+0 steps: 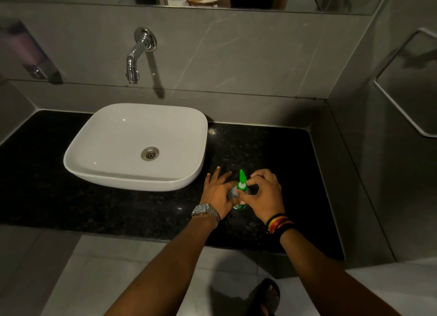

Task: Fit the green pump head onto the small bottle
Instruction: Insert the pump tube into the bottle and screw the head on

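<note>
A small clear bottle [233, 192] with a green label stands on the black counter [118, 209], right of the basin. The green pump head [242, 181] sits on top of the bottle, its nozzle pointing away from me. My left hand [218, 191], a steel watch on its wrist, wraps the bottle's left side with fingers spread. With thumb and fingers, my right hand [264, 194], wearing coloured wristbands, pinches the pump head's collar. The bottle's body is mostly hidden by both hands.
A white vessel basin [78, 150] stands on the counter to the left, below a chrome wall tap [136, 58]. Grey tiled walls close the counter at the back and right. A soap dispenser [28, 53] hangs on the left wall. The counter's front edge runs below my wrists.
</note>
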{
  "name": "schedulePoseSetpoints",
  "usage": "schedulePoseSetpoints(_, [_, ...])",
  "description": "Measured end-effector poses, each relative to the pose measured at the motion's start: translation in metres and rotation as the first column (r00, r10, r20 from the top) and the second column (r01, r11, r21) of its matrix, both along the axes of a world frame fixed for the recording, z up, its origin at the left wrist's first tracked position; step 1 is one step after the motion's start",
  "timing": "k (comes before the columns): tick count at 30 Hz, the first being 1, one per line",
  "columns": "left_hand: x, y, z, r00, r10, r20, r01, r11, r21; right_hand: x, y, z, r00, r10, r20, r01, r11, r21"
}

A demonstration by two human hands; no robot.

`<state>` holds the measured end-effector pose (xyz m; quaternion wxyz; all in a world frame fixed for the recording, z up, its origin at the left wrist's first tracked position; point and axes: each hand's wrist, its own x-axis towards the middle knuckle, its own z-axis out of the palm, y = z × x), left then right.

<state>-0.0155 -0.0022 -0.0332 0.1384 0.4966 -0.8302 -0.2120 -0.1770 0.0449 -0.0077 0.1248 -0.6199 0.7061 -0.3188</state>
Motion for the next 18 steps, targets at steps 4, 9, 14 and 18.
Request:
schedulePoseSetpoints(4, [0.0003,0.0002,0.0028,1.0,0.003,0.004,-0.003,1.0,0.008,0.0076,0.0002,0.0023,0.996,-0.089,0.011,0.089,0.996,0.028])
schedulePoseSetpoints(9, [0.0008,0.0014,0.0034,1.0,0.002,-0.013,-0.002,1.0,0.003,0.0037,0.0016,0.0001,0.996,-0.083,0.033,0.081,0.994,0.08])
schedulePoseSetpoints(14, [0.0014,0.0008,0.0043,1.0,-0.005,-0.014,0.005,1.0,0.013,0.0007,0.0004,-0.0044,0.988,0.038,0.152,-0.039,0.999,0.007])
schedulePoseSetpoints(18, [0.001,0.0016,0.0066,1.0,-0.005,-0.016,0.005,1.0,0.022,0.0091,-0.0031,0.0007,0.994,-0.086,0.072,0.084,0.996,0.033])
